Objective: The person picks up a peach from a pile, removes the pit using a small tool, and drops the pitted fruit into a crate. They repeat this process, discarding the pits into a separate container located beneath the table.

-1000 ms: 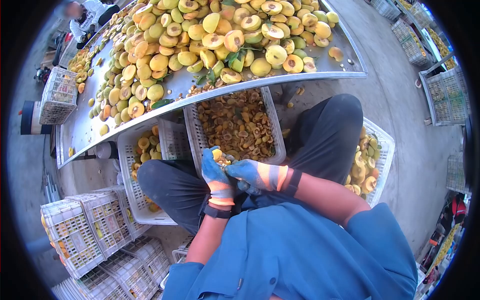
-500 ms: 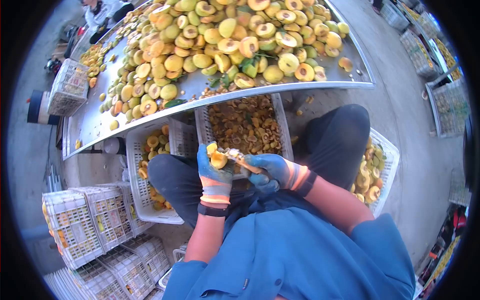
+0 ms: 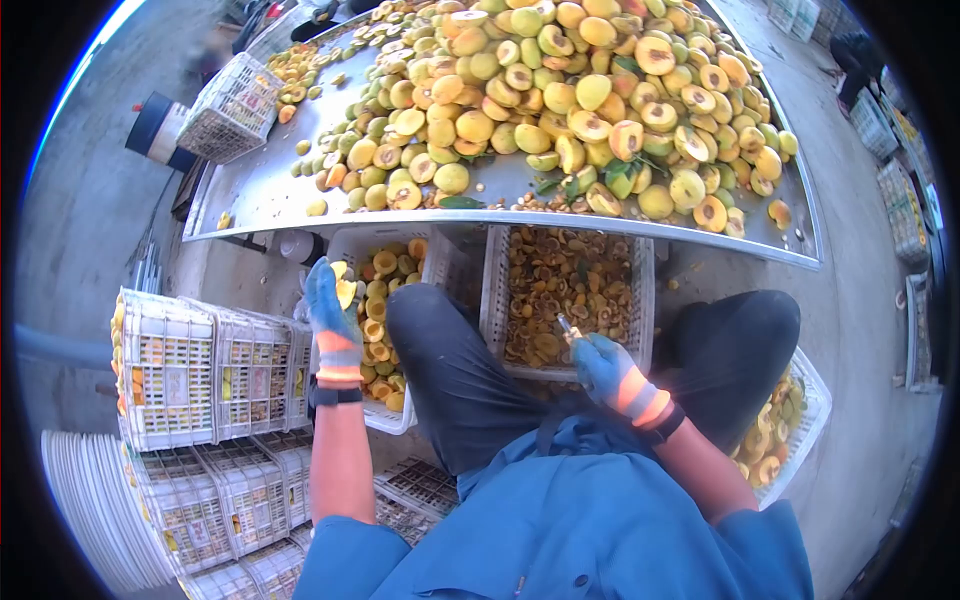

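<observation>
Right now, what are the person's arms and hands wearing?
The left hand and right hand wear blue gloves with orange-and-grey striped cuffs. A black band sits at each wrist. Forearms are bare; blue shirt sleeves end near the elbows.

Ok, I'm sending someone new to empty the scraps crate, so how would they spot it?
Start at the long steel table heaped with yellow fruit. Below its near edge, between the seated person's knees, stands a white plastic crate, just ahead of the right hand, which grips a small tool. It alone holds brown pits and scraps; the crates beside it hold yellow fruit halves.
</observation>
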The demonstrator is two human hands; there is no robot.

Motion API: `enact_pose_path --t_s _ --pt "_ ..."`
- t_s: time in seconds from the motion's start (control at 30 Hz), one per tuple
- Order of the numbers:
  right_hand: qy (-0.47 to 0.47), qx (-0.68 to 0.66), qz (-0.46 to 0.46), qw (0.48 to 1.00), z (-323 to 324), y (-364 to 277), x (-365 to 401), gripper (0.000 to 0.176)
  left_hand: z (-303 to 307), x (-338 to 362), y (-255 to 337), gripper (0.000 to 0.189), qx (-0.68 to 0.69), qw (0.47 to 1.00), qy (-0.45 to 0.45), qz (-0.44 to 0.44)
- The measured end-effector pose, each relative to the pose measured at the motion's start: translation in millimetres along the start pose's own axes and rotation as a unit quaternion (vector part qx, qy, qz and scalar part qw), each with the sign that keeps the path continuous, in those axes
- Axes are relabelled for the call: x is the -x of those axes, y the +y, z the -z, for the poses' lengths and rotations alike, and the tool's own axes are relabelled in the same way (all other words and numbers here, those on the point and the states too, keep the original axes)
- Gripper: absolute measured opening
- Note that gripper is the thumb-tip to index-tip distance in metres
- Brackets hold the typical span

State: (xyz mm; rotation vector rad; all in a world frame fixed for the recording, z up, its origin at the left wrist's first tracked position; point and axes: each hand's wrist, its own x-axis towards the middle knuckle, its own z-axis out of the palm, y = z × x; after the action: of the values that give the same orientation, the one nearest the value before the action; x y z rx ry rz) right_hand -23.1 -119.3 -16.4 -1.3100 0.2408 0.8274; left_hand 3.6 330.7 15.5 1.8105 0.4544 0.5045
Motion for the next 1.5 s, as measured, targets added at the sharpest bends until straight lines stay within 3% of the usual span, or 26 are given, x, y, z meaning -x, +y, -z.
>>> enact_pose_path --t_s 0.03,0.1,0.13,0.17,0.2,0.23,0.33,0.4,0.47,0.5,0.57,0.6,0.63,0.67,0.7,0.73,0.77,0.87,0.9,0.93,1.07,1.27,1.33,1.4,1.43,1.5 --pt "-0.002 -0.017 0.004 1.000 -1 3 -3 0.021 19 -25 -39 0.051 0.083 0.991 0.009 0.103" --pt "-0.003 -0.052 0.011 0.999 -1 8 -5 0.021 49 -68 -148 0.064 0.082 0.984 -0.040 0.150" --pt "-0.004 -0.007 0.018 1.000 2 4 -2 0.023 42 -77 -148 0.064 0.254 0.943 -0.030 0.211" --pt "0.004 -0.004 0.014 1.000 4 1 -4 0.024 35 -90 -146 0.061 0.572 0.788 0.044 0.222" --pt "0.012 0.000 0.003 1.000 6 2 -1 0.024 34 -87 -150 0.057 0.366 0.911 0.083 0.169" --pt "0.018 0.005 -0.008 1.000 7 -1 2 0.025 13 -68 -97 0.053 0.139 0.978 0.116 0.104" --pt "0.025 0.008 -0.037 0.999 3 -10 0 0.025 -13 -85 -79 0.045 0.073 0.986 0.146 0.038" --pt "0.020 -0.021 -0.038 0.999 4 -11 -4 0.023 -32 -97 -59 0.039 -0.100 0.983 0.100 -0.120" --pt "0.009 -0.020 -0.036 0.999 7 -17 2 0.017 -79 -99 -15 0.029 -0.007 0.991 0.075 -0.108" --pt "-0.029 0.090 0.076 0.993 19 2 -7 0.009 -104 -99 9 0.024 0.040 0.992 0.064 -0.101" --pt "-0.044 0.332 0.254 0.907 34 25 -18 0.046 -160 -80 71 0.018 0.029 0.979 -0.013 -0.202" --pt "-0.028 0.347 0.272 0.897 35 21 -17 0.048 -186 -77 87 0.023 -0.110 0.911 -0.014 -0.396" --pt "-0.014 0.361 0.290 0.886 33 13 -14 0.049 -213 -75 93 0.028 -0.037 0.949 -0.086 -0.302" --pt "-0.002 0.374 0.310 0.874 33 7 -14 0.051 -236 -62 112 0.029 -0.071 0.959 -0.148 -0.232" --pt "0.005 0.391 0.320 0.863 36 7 -16 0.053 -262 -68 96 0.031 -0.046 0.955 -0.197 -0.218" --pt "0.012 0.408 0.329 0.852 39 7 -17 0.055 -287 -66 91 0.036 -0.073 0.939 -0.209 -0.263" --pt "0.021 0.425 0.338 0.839 43 8 -18 0.058 -314 -65 75 0.044 -0.058 0.947 -0.221 -0.224" --pt "0.009 0.381 0.279 0.882 49 3 -15 0.067 -360 -60 75 0.059 -0.218 0.926 -0.235 -0.200" --pt "0.025 0.462 0.353 0.813 53 0 -12 0.066 -372 -62 71 0.061 -0.253 0.916 -0.244 -0.196" --pt "0.033 0.466 0.366 0.805 55 2 -11 0.060 -382 -61 74 0.064 -0.288 0.903 -0.253 -0.191" --pt "0.042 0.452 0.355 0.817 56 3 -12 0.055 -403 -53 80 0.063 -0.363 0.893 -0.226 -0.139" --pt "0.066 0.377 0.346 0.857 51 -5 -1 0.031 -382 -54 87 0.057 -0.308 0.911 -0.261 -0.082" --pt "0.089 0.321 0.369 0.868 48 3 -1 0.021 -362 -44 76 0.056 -0.118 0.964 -0.229 -0.063" --pt "0.069 0.092 0.227 0.967 44 -1 2 0.017 -342 -41 50 0.060 0.079 0.975 -0.205 -0.020" --pt "0.053 -0.025 0.144 0.988 43 -6 5 0.019 -327 -27 55 0.056 0.221 0.947 -0.230 0.044" --pt "0.017 -0.111 0.150 0.982 37 -27 11 0.012 -293 7 90 0.052 0.392 0.854 -0.301 0.165"
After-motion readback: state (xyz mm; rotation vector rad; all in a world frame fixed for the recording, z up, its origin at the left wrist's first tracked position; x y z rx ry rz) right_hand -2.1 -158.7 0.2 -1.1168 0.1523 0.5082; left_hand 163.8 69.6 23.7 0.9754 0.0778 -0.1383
